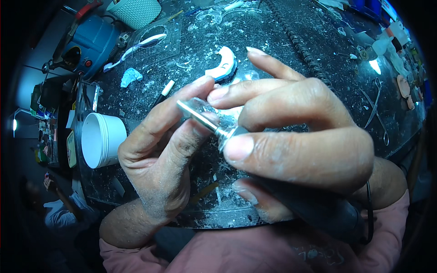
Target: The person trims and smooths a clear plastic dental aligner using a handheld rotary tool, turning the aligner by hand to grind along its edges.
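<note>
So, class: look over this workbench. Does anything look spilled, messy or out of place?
Yes. White dust and shavings are strewn over the dark bench top, thickest around the hands. Dust also coats the left hand. The white tub lies on its side, its open mouth facing sideways.

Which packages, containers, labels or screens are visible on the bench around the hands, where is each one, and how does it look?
White tub: round, open, plain plastic, on the bench just left of the left hand.
Teal basket: woven pattern, at the top edge, left of centre.
Small card: pale with green edge, left of the tub; details too small to tell.
No screen is visible.
</note>
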### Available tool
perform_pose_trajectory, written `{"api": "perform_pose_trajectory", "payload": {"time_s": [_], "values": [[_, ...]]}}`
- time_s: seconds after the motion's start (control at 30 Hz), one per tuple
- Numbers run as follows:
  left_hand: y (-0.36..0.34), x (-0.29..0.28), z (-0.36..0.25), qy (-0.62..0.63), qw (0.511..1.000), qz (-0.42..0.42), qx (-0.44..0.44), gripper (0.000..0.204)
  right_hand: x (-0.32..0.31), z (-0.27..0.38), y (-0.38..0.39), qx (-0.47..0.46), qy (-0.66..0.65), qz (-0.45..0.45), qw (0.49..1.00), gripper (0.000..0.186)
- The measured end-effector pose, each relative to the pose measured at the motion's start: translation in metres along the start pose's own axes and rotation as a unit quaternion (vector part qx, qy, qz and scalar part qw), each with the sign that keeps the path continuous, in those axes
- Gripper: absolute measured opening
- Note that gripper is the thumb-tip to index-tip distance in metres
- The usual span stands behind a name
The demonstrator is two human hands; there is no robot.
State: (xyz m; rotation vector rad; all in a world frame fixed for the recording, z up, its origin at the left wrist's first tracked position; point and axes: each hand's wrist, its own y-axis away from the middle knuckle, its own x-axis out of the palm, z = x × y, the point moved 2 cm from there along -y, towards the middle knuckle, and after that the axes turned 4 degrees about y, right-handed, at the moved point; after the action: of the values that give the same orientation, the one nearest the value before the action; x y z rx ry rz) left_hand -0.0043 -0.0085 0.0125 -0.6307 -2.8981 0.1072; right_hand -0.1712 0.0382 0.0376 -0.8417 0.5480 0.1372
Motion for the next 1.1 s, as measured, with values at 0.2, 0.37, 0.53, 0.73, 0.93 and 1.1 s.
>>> {"api": "perform_pose_trajectory", "payload": {"time_s": [0.2,0.37,0.53,0.73,0.93,1.1], "values": [[-0.002,0.006,-0.001,0.041,0.999,-0.028,-0.011,0.058,0.001,0.001,0.0,0.016,-0.009,-0.036,0.999,0.035],[-0.004,-0.001,0.004,-0.007,0.999,0.012,0.038,0.066,0.0,-0.001,-0.001,0.016,-0.002,-0.005,1.0,0.034],[-0.003,-0.001,0.003,-0.033,0.999,0.023,0.035,0.068,0.004,-0.003,0.003,0.02,-0.04,-0.056,0.997,0.036],[-0.004,0.001,0.004,-0.031,0.998,0.006,0.046,0.062,0.002,-0.001,0.002,0.013,-0.048,-0.06,0.997,0.037],[-0.01,-0.015,0.009,-0.109,0.975,0.11,0.158,0.048,0.011,-0.016,0.01,-0.052,-0.035,-0.089,0.994,0.036],[-0.01,-0.014,0.007,-0.122,0.974,0.103,0.158,0.048,0.003,-0.007,0.005,-0.023,-0.024,-0.064,0.997,0.036]]}}
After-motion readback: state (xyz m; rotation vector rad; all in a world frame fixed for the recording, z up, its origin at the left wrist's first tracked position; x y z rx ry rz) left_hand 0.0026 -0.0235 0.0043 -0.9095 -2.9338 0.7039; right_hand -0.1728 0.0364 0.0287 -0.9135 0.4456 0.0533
